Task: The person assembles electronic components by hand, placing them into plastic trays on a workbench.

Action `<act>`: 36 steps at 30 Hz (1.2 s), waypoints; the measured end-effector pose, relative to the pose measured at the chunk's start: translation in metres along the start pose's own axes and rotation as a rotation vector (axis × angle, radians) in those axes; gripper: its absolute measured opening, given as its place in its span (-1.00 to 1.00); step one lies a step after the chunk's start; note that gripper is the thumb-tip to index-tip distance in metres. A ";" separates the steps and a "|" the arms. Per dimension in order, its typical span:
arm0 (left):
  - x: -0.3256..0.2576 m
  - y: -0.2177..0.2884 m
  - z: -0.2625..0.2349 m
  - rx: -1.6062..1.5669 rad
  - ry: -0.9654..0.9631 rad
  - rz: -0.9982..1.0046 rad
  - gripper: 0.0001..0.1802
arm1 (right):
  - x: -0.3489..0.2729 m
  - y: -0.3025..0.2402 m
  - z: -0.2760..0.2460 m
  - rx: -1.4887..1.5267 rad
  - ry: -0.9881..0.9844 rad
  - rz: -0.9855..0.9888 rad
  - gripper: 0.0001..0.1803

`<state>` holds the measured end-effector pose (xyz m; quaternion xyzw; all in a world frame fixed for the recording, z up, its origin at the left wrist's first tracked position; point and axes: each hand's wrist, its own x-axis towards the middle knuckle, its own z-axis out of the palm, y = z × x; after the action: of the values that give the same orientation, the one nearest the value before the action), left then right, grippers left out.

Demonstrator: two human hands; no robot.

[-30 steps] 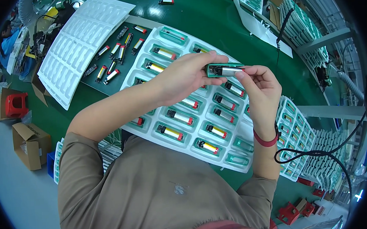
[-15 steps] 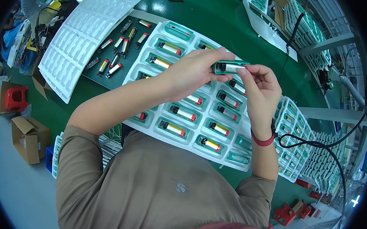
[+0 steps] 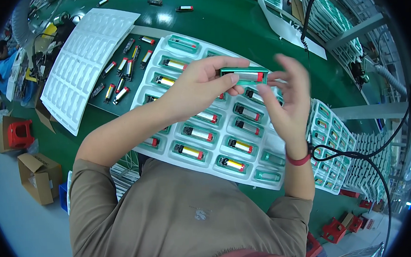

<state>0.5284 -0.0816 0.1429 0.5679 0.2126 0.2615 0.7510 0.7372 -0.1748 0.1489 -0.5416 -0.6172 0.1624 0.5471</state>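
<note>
My left hand (image 3: 188, 84) pinches a small green plastic casing (image 3: 232, 70) between thumb and fingers above the tray. Inside the casing lies a silver battery cell (image 3: 248, 77) with a red end toward the right. My right hand (image 3: 292, 106), partly blurred, is just right of the casing with its fingers apart and nothing seen in them. Below both hands spreads a white moulded tray (image 3: 210, 149). Many of its pockets hold green casings with yellow or silver cells; a few casings at its right corner (image 3: 266, 175) hold no cell. My forearms and hands hide part of it.
Several loose cells (image 3: 125, 70) lie on the green table (image 3: 218, 21) left of the tray, beside a tilted white tray (image 3: 90, 55). Another filled tray (image 3: 326, 142) and stacked trays (image 3: 365, 166) stand right. A black cable (image 3: 353, 155) runs near my right wrist.
My right hand has let go of the casing and drawn back to the right, fingers spread. My left hand has shifted left with the casing. The whole view has shifted slightly.
</note>
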 end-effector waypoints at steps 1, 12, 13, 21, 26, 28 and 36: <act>0.001 0.001 0.003 0.007 -0.013 -0.003 -0.54 | 0.003 -0.002 -0.005 0.219 -0.163 0.247 -0.47; 0.002 -0.011 0.015 0.830 -0.008 0.447 -0.61 | -0.007 -0.010 -0.017 -0.255 -0.142 -0.187 -0.67; 0.001 -0.013 0.016 0.912 0.026 0.537 -0.58 | -0.012 -0.006 -0.016 -0.249 -0.138 -0.187 -0.67; 0.003 0.001 0.022 0.960 -0.097 0.590 -0.61 | -0.021 -0.009 -0.033 -0.202 -0.130 -0.266 -0.64; 0.019 0.012 0.038 0.268 -0.568 -0.221 -0.66 | -0.058 -0.010 -0.072 0.274 -0.173 0.081 -0.66; 0.020 0.000 0.056 0.279 -0.536 -0.262 -0.64 | -0.076 -0.009 -0.088 0.366 -0.189 0.173 -0.71; 0.015 -0.084 0.130 1.281 -0.575 0.775 -0.84 | -0.115 0.018 -0.118 -0.425 -0.334 0.178 -0.79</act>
<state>0.6331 -0.1868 0.0956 0.9671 -0.0928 0.1746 0.1602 0.8248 -0.3116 0.1185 -0.6619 -0.6690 0.1641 0.2956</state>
